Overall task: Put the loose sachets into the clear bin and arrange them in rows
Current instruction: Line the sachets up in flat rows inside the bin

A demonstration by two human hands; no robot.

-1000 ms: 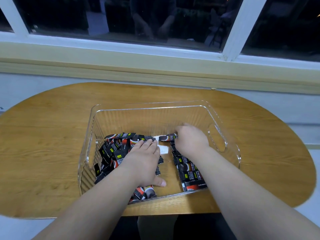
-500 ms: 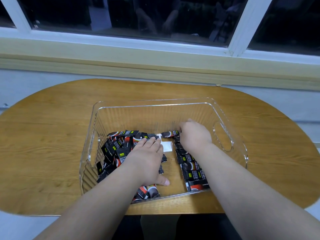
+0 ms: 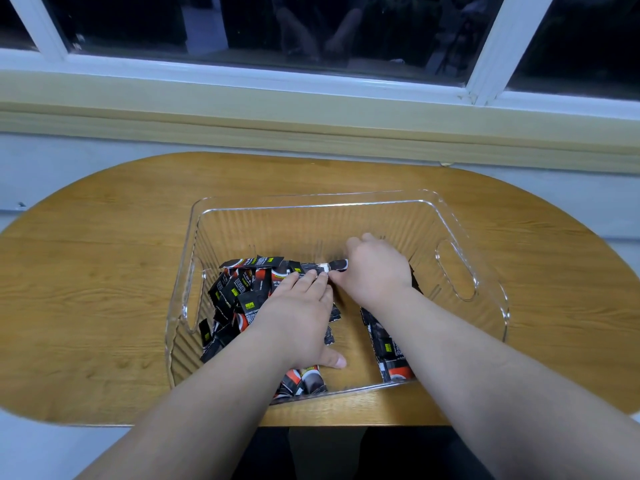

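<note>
A clear ribbed bin (image 3: pixel 460 220) stands in the middle of the oval table. Several black and red sachets (image 3: pixel 242 289) lie heaped in its left half. A row of sachets (image 3: pixel 389 355) runs along the floor right of centre, partly under my right forearm. My left hand (image 3: pixel 299 317) lies flat on the heap, fingers straight, thumb out to the right. My right hand (image 3: pixel 375 271) is curled, knuckles up, near the far wall. It pinches one sachet (image 3: pixel 337 265) whose end sticks out to the left. Its fingertips are hidden.
The wooden table (image 3: pixel 97 278) reaches to a pale wall and a yellowish window sill (image 3: pixel 311 109) behind it. Dark window panes are above. The bin has cut-out handles on its left (image 3: pixel 194 299) and right (image 3: pixel 455 271) walls.
My right hand has shifted slightly left toward my left fingertips with the sachet, covering the white patch seen earlier. My left hand has stayed on the heap.
</note>
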